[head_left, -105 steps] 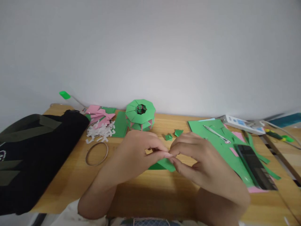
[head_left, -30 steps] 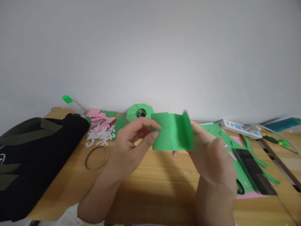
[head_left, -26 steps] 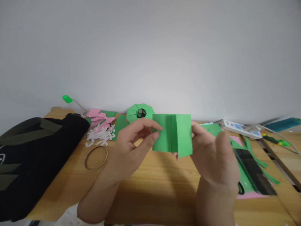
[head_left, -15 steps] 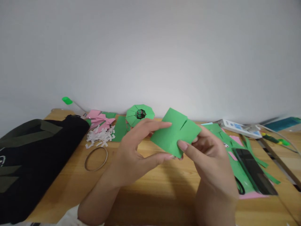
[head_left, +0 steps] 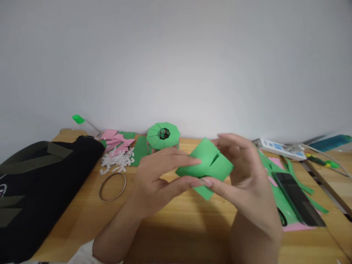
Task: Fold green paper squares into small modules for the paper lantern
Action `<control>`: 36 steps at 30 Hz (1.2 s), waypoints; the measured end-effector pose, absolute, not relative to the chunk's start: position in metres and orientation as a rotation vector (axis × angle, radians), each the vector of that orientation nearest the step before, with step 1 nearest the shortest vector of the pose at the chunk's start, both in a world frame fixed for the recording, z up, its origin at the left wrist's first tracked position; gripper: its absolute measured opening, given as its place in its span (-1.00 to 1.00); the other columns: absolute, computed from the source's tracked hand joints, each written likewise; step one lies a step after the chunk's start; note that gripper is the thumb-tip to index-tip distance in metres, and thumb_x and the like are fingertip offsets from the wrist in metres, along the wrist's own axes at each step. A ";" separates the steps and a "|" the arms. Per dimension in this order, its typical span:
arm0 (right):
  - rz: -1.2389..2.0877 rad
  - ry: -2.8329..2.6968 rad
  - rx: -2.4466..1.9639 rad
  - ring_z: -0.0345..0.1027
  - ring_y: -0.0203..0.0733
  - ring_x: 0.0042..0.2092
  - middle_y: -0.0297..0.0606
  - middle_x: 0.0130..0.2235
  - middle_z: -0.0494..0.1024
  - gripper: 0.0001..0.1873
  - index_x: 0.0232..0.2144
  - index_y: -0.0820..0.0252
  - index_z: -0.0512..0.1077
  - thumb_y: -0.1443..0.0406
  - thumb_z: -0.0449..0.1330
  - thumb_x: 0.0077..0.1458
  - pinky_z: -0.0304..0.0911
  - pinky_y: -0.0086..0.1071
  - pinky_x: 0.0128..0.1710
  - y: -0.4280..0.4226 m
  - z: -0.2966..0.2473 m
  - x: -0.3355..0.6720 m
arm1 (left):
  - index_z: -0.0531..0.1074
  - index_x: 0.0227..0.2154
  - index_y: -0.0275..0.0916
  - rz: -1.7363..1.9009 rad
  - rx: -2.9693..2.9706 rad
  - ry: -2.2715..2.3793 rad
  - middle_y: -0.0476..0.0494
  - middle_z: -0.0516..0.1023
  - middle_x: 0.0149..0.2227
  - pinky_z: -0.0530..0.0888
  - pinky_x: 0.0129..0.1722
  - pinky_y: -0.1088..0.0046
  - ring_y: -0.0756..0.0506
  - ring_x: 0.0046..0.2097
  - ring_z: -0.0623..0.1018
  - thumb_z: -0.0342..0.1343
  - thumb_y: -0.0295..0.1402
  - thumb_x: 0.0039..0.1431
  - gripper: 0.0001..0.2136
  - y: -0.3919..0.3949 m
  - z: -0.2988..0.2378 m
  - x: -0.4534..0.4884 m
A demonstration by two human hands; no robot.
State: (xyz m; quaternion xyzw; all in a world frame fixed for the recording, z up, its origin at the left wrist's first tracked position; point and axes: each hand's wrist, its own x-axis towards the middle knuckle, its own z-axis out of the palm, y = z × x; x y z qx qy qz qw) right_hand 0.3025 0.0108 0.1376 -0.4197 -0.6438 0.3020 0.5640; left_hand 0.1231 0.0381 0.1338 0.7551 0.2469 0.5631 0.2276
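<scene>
A square of green paper (head_left: 208,156) with a slit cut in from its upper right edge is held up above the table. My left hand (head_left: 162,183) pinches its left side between thumb and fingers. The thumb of my right hand (head_left: 244,179) presses on its lower part, while the right fingers curl up behind, partly hidden. The paper bows outward, and a lower corner shows beneath both thumbs. Behind my left hand stands a round green paper ring form (head_left: 164,135) with a dark hole in its middle.
Pink paper pieces (head_left: 117,138), white paper scraps (head_left: 117,158) and a tape roll ring (head_left: 112,187) lie left, beside a black bag (head_left: 52,190). At right are a phone (head_left: 298,198), green sheets (head_left: 284,205) and a white power strip (head_left: 280,148).
The green paper has gone from nearly flat to bowed, its lower corner now below the thumbs. My right fingers have risen behind it, and the right thumb has moved down towards the left thumb.
</scene>
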 end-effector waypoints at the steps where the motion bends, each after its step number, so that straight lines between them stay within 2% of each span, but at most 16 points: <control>1: 0.689 -1.575 -0.980 0.36 -0.21 -0.03 -0.35 -0.09 0.49 -0.45 -0.05 -0.08 0.39 0.40 0.40 -0.10 0.34 -0.38 -0.08 0.010 0.138 0.303 | 0.57 -0.27 -0.15 1.545 2.107 0.675 -0.03 0.65 -0.42 0.52 -0.28 0.47 -0.03 -0.35 0.59 0.26 -0.35 0.10 -0.88 0.038 0.135 0.124; 4: 0.669 -1.701 -0.956 0.40 -0.30 -0.20 -0.42 -0.27 0.54 -0.73 -0.24 -0.01 0.50 0.40 0.35 -0.02 0.35 -0.45 -0.21 0.009 0.140 0.304 | 0.56 -0.34 -0.19 1.503 2.120 0.632 -0.03 0.63 -0.49 0.49 -0.40 0.49 -0.02 -0.44 0.57 0.24 -0.33 0.12 -0.93 0.038 0.136 0.127; 8: 0.661 -1.583 -0.972 0.39 -0.35 -0.30 -0.44 -0.33 0.53 -0.80 -0.30 0.03 0.53 0.42 0.33 0.01 0.34 -0.47 -0.33 0.007 0.139 0.301 | 0.55 -0.29 -0.18 1.529 2.021 0.646 -0.04 0.65 -0.42 0.51 -0.38 0.51 -0.02 -0.42 0.58 0.31 -0.24 0.02 -0.79 0.037 0.131 0.129; 11: 0.651 -1.489 -0.990 0.37 -0.34 -0.31 -0.43 -0.35 0.52 -0.85 -0.39 0.06 0.53 0.42 0.34 -0.01 0.33 -0.44 -0.32 0.006 0.137 0.298 | 0.54 -0.21 -0.13 1.483 1.818 0.676 -0.05 0.66 -0.31 0.56 -0.26 0.47 -0.05 -0.32 0.62 0.32 -0.32 0.02 -0.77 0.033 0.127 0.128; 17: 0.577 -1.419 -0.990 0.37 -0.31 -0.29 -0.41 -0.33 0.52 -0.82 -0.42 0.06 0.54 0.46 0.34 -0.03 0.32 -0.43 -0.36 0.004 0.137 0.296 | 0.59 -0.34 -0.12 1.417 1.438 0.814 0.01 0.68 -0.36 0.61 -0.33 0.54 -0.04 -0.34 0.66 0.31 -0.39 0.02 -0.88 0.029 0.131 0.131; 22: 0.517 -1.474 -1.027 0.36 -0.23 -0.30 -0.38 -0.36 0.51 -0.79 -0.41 -0.02 0.55 0.44 0.36 -0.05 0.29 -0.33 -0.37 0.001 0.140 0.296 | 0.62 -0.42 -0.07 1.397 1.360 0.788 0.02 0.69 -0.41 0.61 -0.35 0.52 -0.05 -0.38 0.66 0.34 -0.41 -0.03 -0.91 0.033 0.132 0.132; 27: 0.492 -1.503 -1.028 0.34 -0.20 -0.33 -0.37 -0.42 0.47 -0.82 -0.42 0.00 0.53 0.43 0.34 -0.03 0.25 -0.30 -0.38 -0.001 0.141 0.294 | 0.62 -0.47 -0.10 1.437 1.360 0.800 0.05 0.67 -0.47 0.57 -0.51 0.53 -0.03 -0.47 0.63 0.32 -0.42 -0.01 -0.94 0.032 0.132 0.134; 31: 0.445 -1.479 -1.071 0.31 -0.23 -0.34 -0.38 -0.42 0.47 -0.82 -0.41 0.03 0.50 0.44 0.31 0.01 0.22 -0.33 -0.39 -0.002 0.141 0.290 | 0.61 -0.46 -0.11 1.441 1.404 0.866 0.06 0.67 -0.45 0.58 -0.45 0.55 -0.02 -0.43 0.63 0.29 -0.45 0.02 -0.92 0.031 0.132 0.135; 36: 0.368 -1.452 -1.139 0.28 -0.24 -0.40 -0.40 -0.46 0.48 -0.80 -0.39 0.01 0.50 0.45 0.31 0.00 0.16 -0.34 -0.45 -0.004 0.141 0.286 | 0.61 -0.40 -0.12 1.409 1.424 0.839 0.00 0.67 -0.41 0.58 -0.40 0.51 -0.04 -0.39 0.62 0.32 -0.40 -0.01 -0.92 0.029 0.128 0.136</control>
